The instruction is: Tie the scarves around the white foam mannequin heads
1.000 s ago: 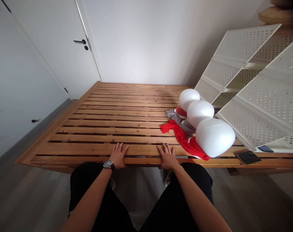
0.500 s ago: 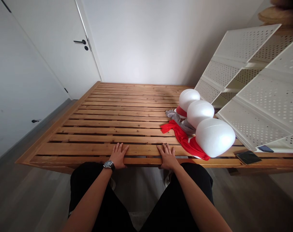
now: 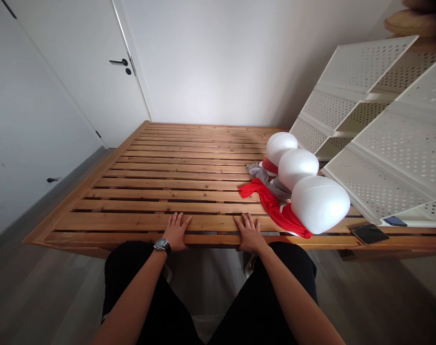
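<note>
While nothing has shifted in the last second, so handling looks paused, the left hand (image 3: 175, 233) and right hand (image 3: 250, 235) lie well apart, fingers spread, holding nothing, on the grainy wooden slats (image 3: 211, 221). Over to the right, soft, crumpled red cloth (image 3: 275, 211) hugs the base of the nearest smooth, white, egg-shaped form (image 3: 320, 203), and duller grey cloth (image 3: 281, 191) bunches just behind it!

No text, label, number or sign is legible.

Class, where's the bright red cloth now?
Head view, right of centre: the bright red cloth lies at the base of the nearest white form, by the right hand.
</note>
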